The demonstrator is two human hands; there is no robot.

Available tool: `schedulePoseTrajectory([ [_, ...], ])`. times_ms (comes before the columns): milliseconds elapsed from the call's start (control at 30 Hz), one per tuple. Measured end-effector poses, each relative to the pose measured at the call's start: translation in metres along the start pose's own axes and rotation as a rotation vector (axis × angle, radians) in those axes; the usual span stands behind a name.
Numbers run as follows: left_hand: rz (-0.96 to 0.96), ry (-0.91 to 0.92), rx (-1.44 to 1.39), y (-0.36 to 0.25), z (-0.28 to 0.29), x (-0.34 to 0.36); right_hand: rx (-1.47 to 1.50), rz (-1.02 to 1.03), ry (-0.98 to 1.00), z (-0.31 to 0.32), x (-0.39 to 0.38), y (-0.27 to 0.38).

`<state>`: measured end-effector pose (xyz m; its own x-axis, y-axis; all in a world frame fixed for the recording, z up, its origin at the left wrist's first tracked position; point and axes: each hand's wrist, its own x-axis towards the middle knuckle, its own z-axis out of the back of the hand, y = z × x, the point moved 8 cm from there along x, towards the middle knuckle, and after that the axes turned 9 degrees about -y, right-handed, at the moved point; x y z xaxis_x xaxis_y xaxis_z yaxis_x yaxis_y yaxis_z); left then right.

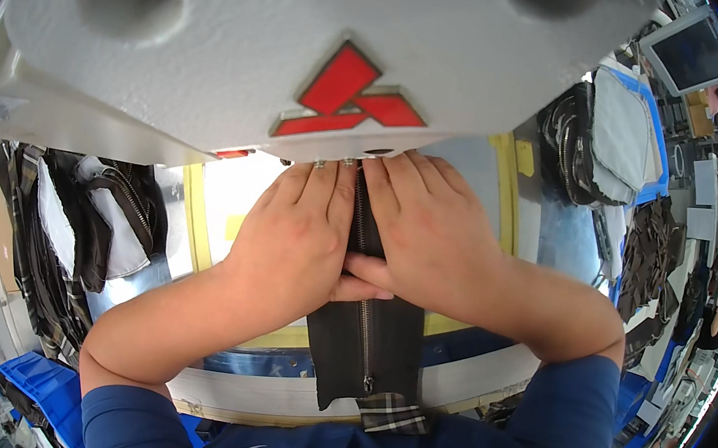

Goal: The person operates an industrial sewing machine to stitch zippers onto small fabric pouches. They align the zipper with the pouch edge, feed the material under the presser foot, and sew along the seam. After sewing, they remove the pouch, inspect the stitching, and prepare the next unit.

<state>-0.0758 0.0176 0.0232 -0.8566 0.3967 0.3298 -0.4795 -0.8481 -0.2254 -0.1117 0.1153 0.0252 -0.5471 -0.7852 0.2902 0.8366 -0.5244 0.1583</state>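
A dark fabric piece with a metal zipper (pixel 365 338) runs lengthwise under both my hands, from beneath the sewing machine head (pixel 243 73) down toward my chest. Its zipper pull sits near the close end, beside a plaid flap (pixel 393 414). My left hand (pixel 309 222) lies flat on the fabric left of the zipper teeth, fingers stretched forward. On the other side, my right hand (pixel 431 229) presses flat in the same way, its fingers also extended. Both thumbs reach inward across the zipper and nearly meet. The machine head hides the foremost fingertips and the far end of the fabric.
Stacked dark garment pieces with zippers (pixel 120 215) lie at the left. Another zippered stack (pixel 578 144) rests at the right by a blue tray (pixel 653 127). Yellow tape (pixel 508 194) marks the work surface. A blue crate (pixel 47 391) stands lower left; a monitor (pixel 691 55) hangs upper right.
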Motion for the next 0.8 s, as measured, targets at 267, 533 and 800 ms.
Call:
schedulePoseTrajectory([
  [267,0.013,0.015,-0.007,0.001,-0.001,0.001,-0.005,-0.007,-0.004,0.0,0.0,0.0],
  [533,0.054,0.012,-0.027,0.005,0.0,-0.004,0.041,-0.022,-0.006,0.001,0.0,-0.002],
  [800,0.11,0.04,0.047,0.006,0.009,-0.013,0.078,-0.074,0.081,-0.007,0.0,-0.004],
])
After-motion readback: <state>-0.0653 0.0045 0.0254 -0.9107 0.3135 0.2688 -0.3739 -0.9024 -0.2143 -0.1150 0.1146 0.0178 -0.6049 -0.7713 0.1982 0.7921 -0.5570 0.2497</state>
